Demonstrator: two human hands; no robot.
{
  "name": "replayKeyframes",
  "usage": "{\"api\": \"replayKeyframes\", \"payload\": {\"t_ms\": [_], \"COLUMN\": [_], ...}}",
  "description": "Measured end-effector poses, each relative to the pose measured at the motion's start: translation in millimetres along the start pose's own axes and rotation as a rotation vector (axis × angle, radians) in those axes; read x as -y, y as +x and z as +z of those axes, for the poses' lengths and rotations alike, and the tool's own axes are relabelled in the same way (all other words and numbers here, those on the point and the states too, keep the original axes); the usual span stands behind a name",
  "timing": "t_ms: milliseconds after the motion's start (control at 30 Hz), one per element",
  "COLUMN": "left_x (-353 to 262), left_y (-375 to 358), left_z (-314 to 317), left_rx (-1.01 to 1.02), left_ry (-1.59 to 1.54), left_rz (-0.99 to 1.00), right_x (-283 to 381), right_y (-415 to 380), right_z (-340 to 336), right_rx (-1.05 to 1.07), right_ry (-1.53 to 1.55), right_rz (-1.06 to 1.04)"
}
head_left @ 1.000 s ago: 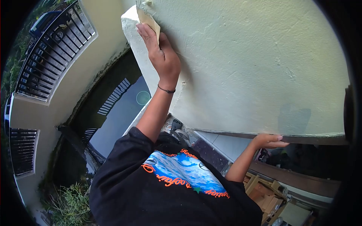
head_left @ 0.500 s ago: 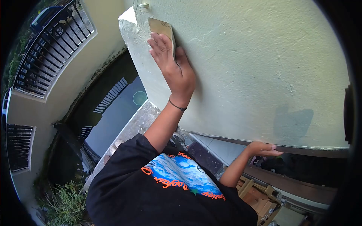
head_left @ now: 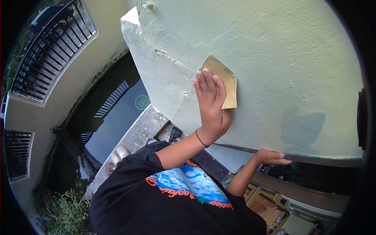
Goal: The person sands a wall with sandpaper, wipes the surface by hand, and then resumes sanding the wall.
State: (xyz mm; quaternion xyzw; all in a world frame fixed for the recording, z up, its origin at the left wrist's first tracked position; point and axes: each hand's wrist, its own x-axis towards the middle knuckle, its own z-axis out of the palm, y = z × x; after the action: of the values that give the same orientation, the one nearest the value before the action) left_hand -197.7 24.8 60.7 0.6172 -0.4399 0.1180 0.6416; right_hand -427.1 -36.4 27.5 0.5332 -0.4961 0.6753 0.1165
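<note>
My left hand [head_left: 211,103] presses a piece of tan sandpaper [head_left: 229,87] against the pale, rough painted wall [head_left: 282,51]. Its fingers lie stretched over the sheet, and the sheet's right part, with dark printed marks, shows beside them. The thumb is mostly hidden. To the lower right, my right hand [head_left: 270,157] rests at the wall's lower edge, fingers extended and touching the edge, with no loose object seen in it. A crack [head_left: 166,55] and chipped patches run across the wall left of the sandpaper.
Dark water [head_left: 117,113] lies below on the left, beside a concrete ledge [head_left: 137,127] with shoes [head_left: 119,154] on it. A black railing [head_left: 47,51] stands beyond. Wooden pieces and boxes [head_left: 270,209] are at lower right, a plant [head_left: 68,213] at lower left.
My left hand has moved the sandpaper down and to the right across the wall, uncovering the crack at upper left. My right hand stays at the lower edge.
</note>
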Motion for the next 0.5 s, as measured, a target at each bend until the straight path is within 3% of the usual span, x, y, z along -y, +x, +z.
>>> {"api": "replayKeyframes", "payload": {"t_ms": [100, 200, 300, 400, 500], "left_x": [17, 35, 38, 26, 35], "left_y": [-5, 39, 44, 15, 6], "left_z": [4, -18, -12, -2, -1], "left_rx": [0.002, -0.156, -0.228, -0.067, -0.031], "left_ry": [0.092, 0.087, -0.035, -0.014, 0.045], "left_rz": [0.083, -0.075, -0.011, 0.098, 0.155], "right_x": [0, 8, 1, 5, 0], "right_y": [1, 3, 1, 3, 2], "right_z": [1, 2, 0, 5, -1], "right_rx": [-0.004, 0.017, 0.010, 0.007, -0.049], "right_ry": [0.009, 0.043, 0.010, 0.062, -0.108], "right_rz": [-0.035, -0.058, -0.039, -0.036, -0.026]}}
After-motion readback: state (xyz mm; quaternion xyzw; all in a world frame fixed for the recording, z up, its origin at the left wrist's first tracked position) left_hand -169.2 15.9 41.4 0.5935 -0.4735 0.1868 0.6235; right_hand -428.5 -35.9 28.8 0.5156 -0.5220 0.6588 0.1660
